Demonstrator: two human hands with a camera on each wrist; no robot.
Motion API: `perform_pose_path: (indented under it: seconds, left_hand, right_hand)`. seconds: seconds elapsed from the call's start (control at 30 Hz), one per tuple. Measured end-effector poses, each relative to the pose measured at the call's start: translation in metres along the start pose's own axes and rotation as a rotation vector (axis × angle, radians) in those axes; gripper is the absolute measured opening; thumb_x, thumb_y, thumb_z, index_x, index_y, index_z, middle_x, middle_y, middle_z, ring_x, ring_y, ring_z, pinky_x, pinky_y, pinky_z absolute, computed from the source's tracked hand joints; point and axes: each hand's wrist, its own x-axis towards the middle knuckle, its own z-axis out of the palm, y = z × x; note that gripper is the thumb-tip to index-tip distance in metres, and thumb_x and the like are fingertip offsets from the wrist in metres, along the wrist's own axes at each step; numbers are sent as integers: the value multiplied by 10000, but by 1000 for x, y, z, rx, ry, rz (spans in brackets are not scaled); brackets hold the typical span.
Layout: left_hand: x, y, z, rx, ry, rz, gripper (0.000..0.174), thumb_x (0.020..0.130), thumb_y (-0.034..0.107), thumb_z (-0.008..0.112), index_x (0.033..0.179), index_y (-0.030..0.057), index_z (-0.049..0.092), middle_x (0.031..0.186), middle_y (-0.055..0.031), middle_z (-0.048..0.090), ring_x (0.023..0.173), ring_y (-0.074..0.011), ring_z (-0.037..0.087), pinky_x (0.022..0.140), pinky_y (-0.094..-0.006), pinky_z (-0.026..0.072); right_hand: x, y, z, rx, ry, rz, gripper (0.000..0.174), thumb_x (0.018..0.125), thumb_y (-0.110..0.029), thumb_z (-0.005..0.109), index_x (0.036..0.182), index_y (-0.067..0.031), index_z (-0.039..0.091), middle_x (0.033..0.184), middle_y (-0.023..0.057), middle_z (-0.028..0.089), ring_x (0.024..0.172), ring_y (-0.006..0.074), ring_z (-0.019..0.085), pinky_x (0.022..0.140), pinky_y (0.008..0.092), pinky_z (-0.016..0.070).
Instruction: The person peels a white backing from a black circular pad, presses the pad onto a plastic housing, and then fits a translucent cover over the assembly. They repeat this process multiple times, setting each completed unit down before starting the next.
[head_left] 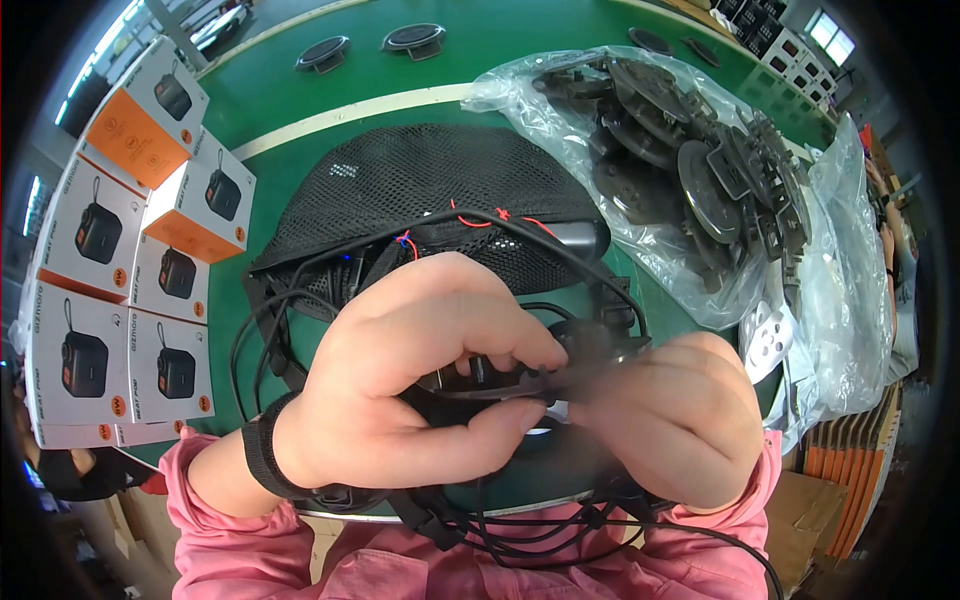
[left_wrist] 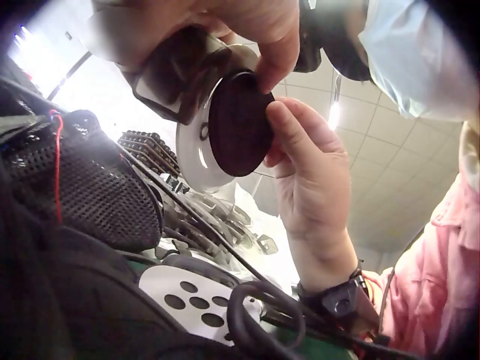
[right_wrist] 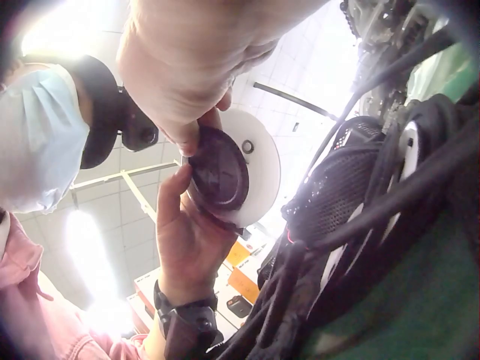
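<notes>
My left hand (head_left: 420,370) grips a dark, glossy plastic part (left_wrist: 176,71) in front of my body. Against that part is a pale round disc (left_wrist: 193,157) with a small ring mark, and a smaller black disc (left_wrist: 240,124) lies over it. The thumb and fingers of my right hand (head_left: 680,420) pinch the edge of the black disc. In the right wrist view, the left thumb lies close by at the same edge of the disc (right_wrist: 220,169). The right fingertips are blurred in the head view.
A black mesh bag (head_left: 430,190) with cables lies just beyond the hands. To the right, a clear plastic bag (head_left: 510,90) contains several black round-based parts (head_left: 710,190), near a white sheet with dark dots (head_left: 770,340). White-and-orange boxes (head_left: 85,240) are stacked left.
</notes>
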Motion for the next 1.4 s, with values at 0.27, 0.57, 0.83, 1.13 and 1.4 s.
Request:
perform_pose_path:
  seconds: [0.27, 0.57, 0.83, 1.13, 1.4]
  left_hand:
    - [0, 0, 0, 8, -1, -17, 254, 559, 65, 656, 797, 29, 576, 764, -87, 538, 678, -186, 502, 613, -268, 389]
    - [-3, -3, 1, -57, 3, -163, 196, 585, 31, 639, 766, 10, 568, 759, -77, 539, 651, -157, 489, 587, -254, 376]
    - [-7, -12, 10, -113, 107, -220, 164, 615, -20, 648, 761, 16, 581, 697, -9, 519, 572, -61, 416, 494, -197, 317]
    - [-7, -8, 10, -90, 40, -418, 181, 643, -59, 575, 813, 3, 563, 827, -70, 557, 740, -126, 515, 674, -234, 393]
    - [2, -2, 7, -849, 141, -879, 360, 778, 94, 346, 1059, -96, 468, 999, -147, 565, 897, -180, 557, 811, -276, 432]
  right_hand:
    - [2, 2, 1, -7, 12, -3, 327, 566, -91, 585, 873, 22, 605, 863, 102, 574, 673, 190, 562, 560, 254, 423]
    - [0, 3, 8, 26, 33, 66, 322, 575, -91, 578, 874, 26, 603, 858, 103, 572, 654, 191, 555, 547, 261, 420]
    - [0, 3, 18, 44, 64, 121, 305, 579, -67, 581, 867, 30, 600, 798, 103, 582, 610, 189, 555, 484, 250, 411]
    - [-5, 2, 32, -95, 119, 177, 291, 568, -15, 640, 853, 18, 598, 788, 94, 576, 625, 213, 567, 502, 282, 441]
    - [-8, 6, 38, -19, 112, 290, 301, 585, 3, 622, 882, 29, 578, 800, 101, 564, 648, 232, 561, 544, 305, 445]
